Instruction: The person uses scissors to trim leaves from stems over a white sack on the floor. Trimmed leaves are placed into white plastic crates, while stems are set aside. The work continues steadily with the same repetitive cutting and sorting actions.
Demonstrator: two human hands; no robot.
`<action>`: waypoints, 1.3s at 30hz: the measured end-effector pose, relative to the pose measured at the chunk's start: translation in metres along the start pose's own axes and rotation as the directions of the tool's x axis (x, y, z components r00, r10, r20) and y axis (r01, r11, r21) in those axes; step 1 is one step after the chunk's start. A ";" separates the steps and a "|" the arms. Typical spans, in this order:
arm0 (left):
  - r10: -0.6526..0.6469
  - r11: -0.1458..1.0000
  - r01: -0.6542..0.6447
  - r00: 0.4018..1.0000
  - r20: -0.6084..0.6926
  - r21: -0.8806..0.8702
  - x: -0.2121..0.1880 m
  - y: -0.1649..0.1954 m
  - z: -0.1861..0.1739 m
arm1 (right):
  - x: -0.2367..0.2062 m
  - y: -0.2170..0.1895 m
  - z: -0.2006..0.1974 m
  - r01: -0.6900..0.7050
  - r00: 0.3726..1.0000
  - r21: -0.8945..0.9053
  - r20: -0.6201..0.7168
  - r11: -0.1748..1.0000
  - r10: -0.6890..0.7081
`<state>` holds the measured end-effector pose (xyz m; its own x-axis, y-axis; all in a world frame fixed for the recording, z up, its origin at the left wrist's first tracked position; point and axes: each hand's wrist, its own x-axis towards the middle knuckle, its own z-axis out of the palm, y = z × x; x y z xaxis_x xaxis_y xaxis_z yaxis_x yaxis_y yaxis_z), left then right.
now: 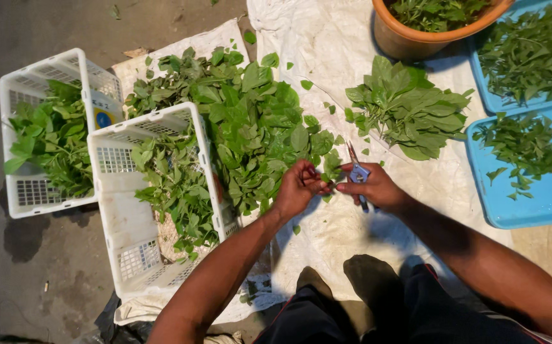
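Observation:
My left hand pinches a small leafy green sprig at its stem, just in front of my knees. My right hand is closed around a pair of small scissors with purple-blue handles, their blades pointing up beside the sprig. Both hands meet over a white woven sheet spread on the ground. A large loose pile of green leaves lies just beyond my left hand. A smaller heap of leaves lies beyond my right hand.
Two white plastic crates at left hold leafy stems. An orange pot of greens stands at the top. Two blue trays with sprigs sit at right. Dark concrete floor lies at far left.

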<state>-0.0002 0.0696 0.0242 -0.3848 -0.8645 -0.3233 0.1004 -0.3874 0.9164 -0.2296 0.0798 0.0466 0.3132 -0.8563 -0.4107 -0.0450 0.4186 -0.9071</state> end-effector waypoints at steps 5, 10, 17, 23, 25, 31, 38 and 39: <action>-0.109 0.982 0.132 0.981 0.161 -0.137 0.028 -0.018 0.047 | -0.015 0.035 -0.015 0.030 0.973 0.300 -0.227 0.953 0.041; -0.177 0.973 0.153 0.975 0.135 0.172 0.072 -0.021 0.059 | -0.045 0.019 -0.082 -0.046 0.869 0.213 -0.474 0.976 0.144; 0.172 0.810 0.043 0.936 -0.306 0.585 0.161 -0.002 0.045 | -0.086 0.032 -0.186 0.461 0.539 0.492 -0.816 0.739 0.207; 0.217 0.789 0.064 0.901 -0.375 0.611 0.196 0.005 0.059 | -0.096 0.088 -0.143 0.130 0.618 0.429 -0.740 0.894 0.265; 0.270 0.848 -0.050 0.897 -0.350 0.527 0.199 0.003 0.060 | -0.088 0.087 -0.126 0.005 0.677 0.415 -0.671 0.910 0.303; 0.229 0.911 -0.035 0.872 -0.433 0.411 0.185 0.000 0.049 | -0.063 0.063 -0.091 0.009 0.842 0.197 -0.531 0.980 0.099; -0.183 0.935 0.104 0.961 -0.209 -0.340 0.125 0.028 0.033 | -0.024 0.026 -0.070 0.078 0.929 0.164 -0.370 0.983 -0.012; -0.188 0.932 0.107 0.960 -0.207 -0.346 0.114 0.034 0.032 | -0.018 0.019 -0.064 0.099 0.936 0.163 -0.350 0.982 -0.037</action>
<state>-0.0703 -0.0320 0.0255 -0.1980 -0.8238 -0.5312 0.3698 -0.5647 0.7378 -0.2966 0.0837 0.0311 -0.0376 -0.9227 -0.3837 0.1415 0.3752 -0.9161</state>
